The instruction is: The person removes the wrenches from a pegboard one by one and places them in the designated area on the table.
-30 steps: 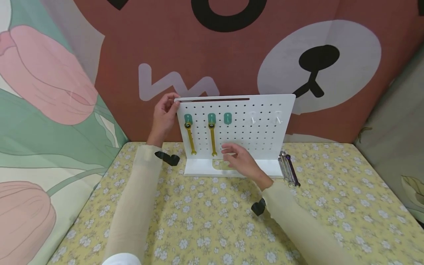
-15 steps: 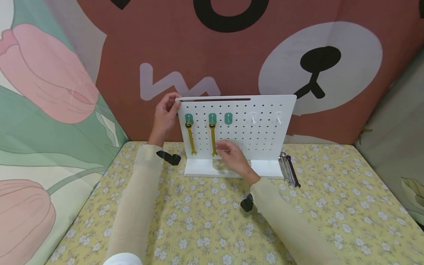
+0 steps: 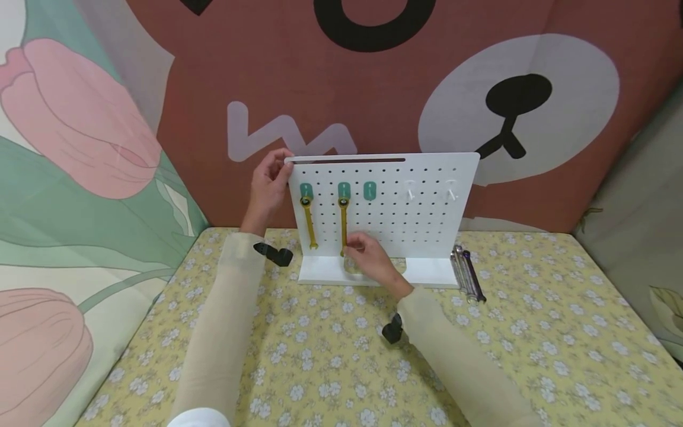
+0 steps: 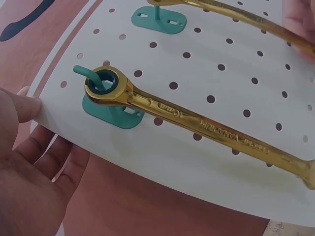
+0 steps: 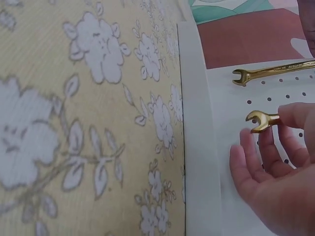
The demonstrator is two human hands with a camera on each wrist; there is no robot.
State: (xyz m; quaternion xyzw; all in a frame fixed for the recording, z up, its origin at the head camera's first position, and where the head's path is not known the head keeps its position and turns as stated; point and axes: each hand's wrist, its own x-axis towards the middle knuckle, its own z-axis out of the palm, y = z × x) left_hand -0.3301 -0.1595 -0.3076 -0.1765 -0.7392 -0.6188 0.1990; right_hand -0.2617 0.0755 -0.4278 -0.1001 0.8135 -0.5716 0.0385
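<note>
A white pegboard (image 3: 421,222) stands upright on its base. My left hand (image 3: 268,187) holds its upper left corner, thumb in front and fingers behind. Two gold combination wrenches hang by their ring ends from green hooks. The outer wrench (image 4: 206,125) hangs untouched near my left hand. My right hand (image 3: 372,259) pinches the second wrench (image 3: 344,222) near its open end (image 5: 262,121) between thumb and finger, with its ring still at the hook. A third green hook (image 3: 370,190) bears nothing.
Two white hooks (image 3: 411,193) sit farther right on the board. Several silver and dark wrenches (image 3: 467,276) lie side by side on the flowered tablecloth (image 3: 331,356), right of the base. A printed fabric backdrop (image 3: 373,101) rises behind.
My right hand has moved left to the second gold wrench and taken hold of its lower end, which has shifted slightly. My left hand has stayed on the board's corner.
</note>
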